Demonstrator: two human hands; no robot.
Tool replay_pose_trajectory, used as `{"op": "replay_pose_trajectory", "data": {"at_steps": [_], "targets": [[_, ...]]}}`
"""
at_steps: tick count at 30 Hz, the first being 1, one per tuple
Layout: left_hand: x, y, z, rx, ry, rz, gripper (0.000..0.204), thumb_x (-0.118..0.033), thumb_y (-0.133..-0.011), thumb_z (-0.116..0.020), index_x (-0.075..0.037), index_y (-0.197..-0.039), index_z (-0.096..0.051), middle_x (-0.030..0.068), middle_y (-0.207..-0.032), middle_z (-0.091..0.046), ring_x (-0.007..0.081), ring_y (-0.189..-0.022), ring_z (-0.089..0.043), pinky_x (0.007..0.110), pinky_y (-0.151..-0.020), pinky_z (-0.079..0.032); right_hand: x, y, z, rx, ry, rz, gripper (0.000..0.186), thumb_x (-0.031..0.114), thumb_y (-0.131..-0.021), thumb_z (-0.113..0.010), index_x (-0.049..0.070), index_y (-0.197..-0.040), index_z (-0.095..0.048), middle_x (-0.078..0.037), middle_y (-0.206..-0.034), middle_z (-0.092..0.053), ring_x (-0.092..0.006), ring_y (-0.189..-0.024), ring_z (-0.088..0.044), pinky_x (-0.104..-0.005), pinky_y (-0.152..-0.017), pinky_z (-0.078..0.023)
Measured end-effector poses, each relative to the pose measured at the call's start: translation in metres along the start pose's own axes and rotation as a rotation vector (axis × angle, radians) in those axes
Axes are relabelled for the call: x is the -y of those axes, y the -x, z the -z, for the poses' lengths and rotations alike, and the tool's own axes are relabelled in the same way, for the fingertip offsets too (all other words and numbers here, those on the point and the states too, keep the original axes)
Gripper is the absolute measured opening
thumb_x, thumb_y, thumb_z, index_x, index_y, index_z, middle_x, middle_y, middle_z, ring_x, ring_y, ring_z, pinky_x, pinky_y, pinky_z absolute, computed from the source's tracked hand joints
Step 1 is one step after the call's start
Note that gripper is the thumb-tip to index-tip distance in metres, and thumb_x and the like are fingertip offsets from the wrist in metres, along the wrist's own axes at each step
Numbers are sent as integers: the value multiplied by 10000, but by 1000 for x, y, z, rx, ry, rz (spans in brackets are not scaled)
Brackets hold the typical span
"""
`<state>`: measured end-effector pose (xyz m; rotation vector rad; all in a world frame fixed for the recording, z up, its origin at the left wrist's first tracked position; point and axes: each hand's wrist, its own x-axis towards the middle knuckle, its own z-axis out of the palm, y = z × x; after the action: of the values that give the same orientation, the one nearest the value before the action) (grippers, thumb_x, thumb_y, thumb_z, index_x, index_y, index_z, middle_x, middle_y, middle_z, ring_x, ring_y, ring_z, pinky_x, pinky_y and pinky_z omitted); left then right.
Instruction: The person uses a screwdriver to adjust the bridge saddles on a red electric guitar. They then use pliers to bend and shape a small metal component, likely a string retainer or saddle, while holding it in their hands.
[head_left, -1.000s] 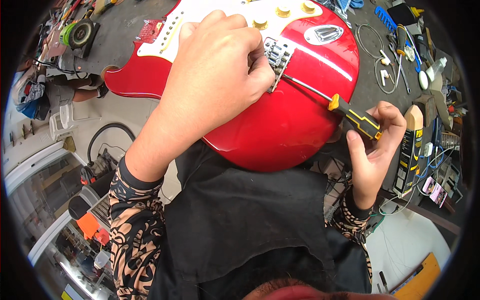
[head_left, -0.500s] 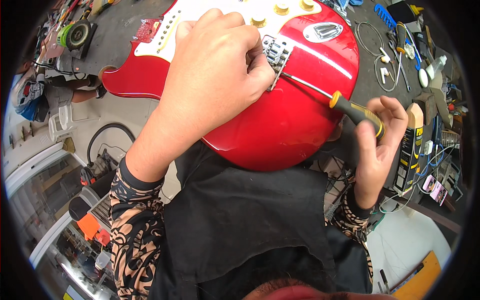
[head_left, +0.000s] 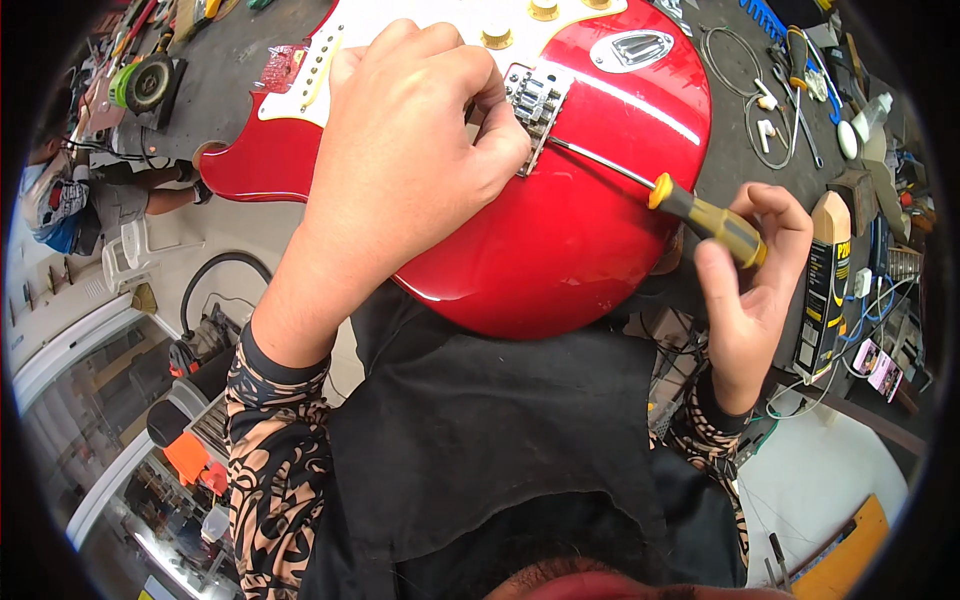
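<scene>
A red electric guitar body (head_left: 560, 250) with a white pickguard (head_left: 420, 12) lies across the bench edge in front of me. My left hand (head_left: 410, 140) rests over it, thumb and fingers pinched together at the near side of the metal bridge (head_left: 536, 100); whatever is between the fingertips is hidden. My right hand (head_left: 752, 285) has its thumb and fingers around the black-and-yellow handle of a screwdriver (head_left: 712, 222). The thin shaft runs leftward, low over the red top, and its tip meets the bridge's rear edge.
On the bench at right lie a coiled cable (head_left: 745, 95), another screwdriver (head_left: 797, 58), a small clear bottle (head_left: 873, 115) and a tall black-and-yellow box (head_left: 823, 300). A green-rimmed wheel (head_left: 150, 84) stands at upper left. Another person (head_left: 95, 205) is at far left.
The guitar, both hands and the screwdriver appear slightly farther left in view. The screwdriver handle has turned, now showing more yellow. Its tip stays at the bridge's edge.
</scene>
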<state>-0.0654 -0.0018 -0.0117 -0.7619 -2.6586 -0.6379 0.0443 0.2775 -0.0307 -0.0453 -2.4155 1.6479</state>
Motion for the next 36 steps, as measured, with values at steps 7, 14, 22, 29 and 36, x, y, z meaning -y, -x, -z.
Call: {"op": "replay_pose_trajectory", "data": {"at_steps": [7,14,22,29,36], "targets": [[1,1,5,38,35,21,98,-100,-839,-771,-23,-837,-710,74,-796,-610,273,-806,-574,413,-776,-459,2,0,-3,4,-28,-49,492,159,-1049,-724,20,-1472,-514,-99,-1162,-620,-154,-1033,-597,-292,-914,-490],[10,-2,11,125,146,64,175,-157,-887,-802,4,-884,-733,88,-813,-641,245,-828,-600,390,-774,-486,-5,3,8,76,140,-8,338,199,-1150,-603,21,-1436,-574,-25,-1134,-563,-78,-919,-525,-221,-809,-417],[10,-9,16,173,144,81,178,-127,-906,-756,33,-868,-687,101,-827,-649,236,-784,-605,375,-744,-500,-4,-1,6,88,-61,227,470,-129,-906,-693,29,-1333,-573,-154,-1408,-481,-218,-1257,-547,-347,-1082,-493],[16,-5,32,74,358,198,176,-126,-953,-732,34,-919,-670,52,-865,-649,137,-828,-580,306,-791,-485,-1,-5,2,101,-155,137,346,-33,-990,-686,15,-1320,-595,-155,-1370,-557,-216,-1280,-578,-339,-1077,-509],[24,9,38,13,525,303,185,-160,-1029,-710,15,-974,-681,1,-920,-663,97,-893,-546,255,-837,-432,-14,-2,7,96,-190,48,299,15,-1059,-640,3,-1353,-586,-159,-1430,-563,-133,-1032,-614,-286,-883,-520]]}}
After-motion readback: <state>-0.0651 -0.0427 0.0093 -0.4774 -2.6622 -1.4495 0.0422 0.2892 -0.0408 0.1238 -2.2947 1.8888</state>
